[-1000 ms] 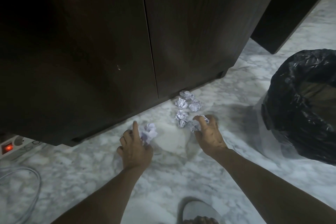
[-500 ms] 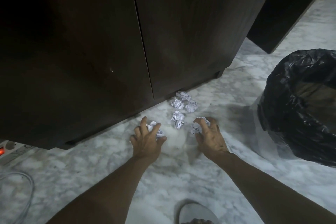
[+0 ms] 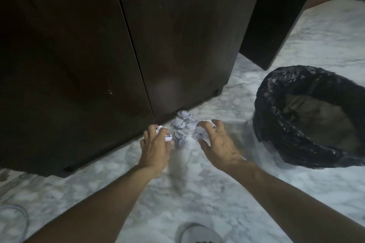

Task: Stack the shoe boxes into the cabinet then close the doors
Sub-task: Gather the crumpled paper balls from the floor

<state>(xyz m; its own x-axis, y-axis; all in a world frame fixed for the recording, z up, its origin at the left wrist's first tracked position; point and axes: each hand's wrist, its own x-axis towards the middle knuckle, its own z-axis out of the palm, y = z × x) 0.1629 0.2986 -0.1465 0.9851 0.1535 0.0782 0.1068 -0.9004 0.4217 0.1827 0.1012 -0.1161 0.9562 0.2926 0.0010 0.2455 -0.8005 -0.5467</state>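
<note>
**Both hands on paper balls at the cabinet's foot**

While the cabinet [image 3: 177,35] stands with both dark doors closed, its seam running from the top edge down toward 6 o'clock, the hands work on the marble floor [image 3: 197,193] just below it. No shoe box shows anywhere in view.

The left hand [image 3: 155,149] has its fingers curled round a white paper ball [image 3: 165,134], gripping it close to the cabinet's lower edge. The right hand [image 3: 219,144] lies at 3 o'clock from the left one, fingers bent over a second ball [image 3: 200,133], with another scrap of white paper showing under the fingertips; it grasps that paper too.

Between the two hands sits a loose ball [image 3: 180,137]. At 12 o'clock from it, a small cluster of balls [image 3: 183,119] rests against the base of the cabinet.

At 3 o'clock in the view stands a bin [image 3: 296,124] lined with a black bag, mouth open, well apart from the hands.

At 6 o'clock, a pale slipper [image 3: 199,233] peeks in at the bottom edge. A pale cable [image 3: 22,215] loops at 8 o'clock.
</note>
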